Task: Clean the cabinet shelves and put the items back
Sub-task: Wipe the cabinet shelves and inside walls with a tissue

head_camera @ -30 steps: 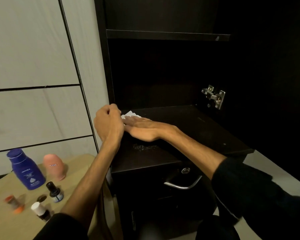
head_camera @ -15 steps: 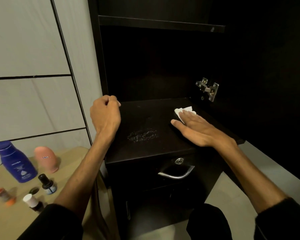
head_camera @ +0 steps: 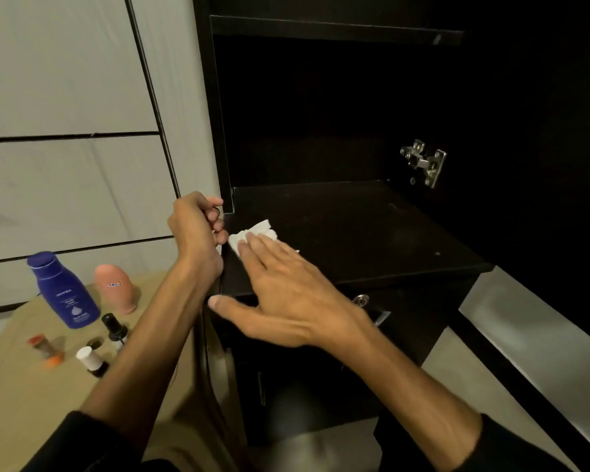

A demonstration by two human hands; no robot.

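The right hand (head_camera: pixel 286 294), fingers straight, presses a crumpled white tissue (head_camera: pixel 249 235) onto the black cabinet shelf (head_camera: pixel 372 229), at its front-left corner. The left hand (head_camera: pixel 198 233), fingers curled and holding nothing, hovers beside that corner.

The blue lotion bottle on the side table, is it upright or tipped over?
Upright: the blue lotion bottle stands on its base, cap at the top.
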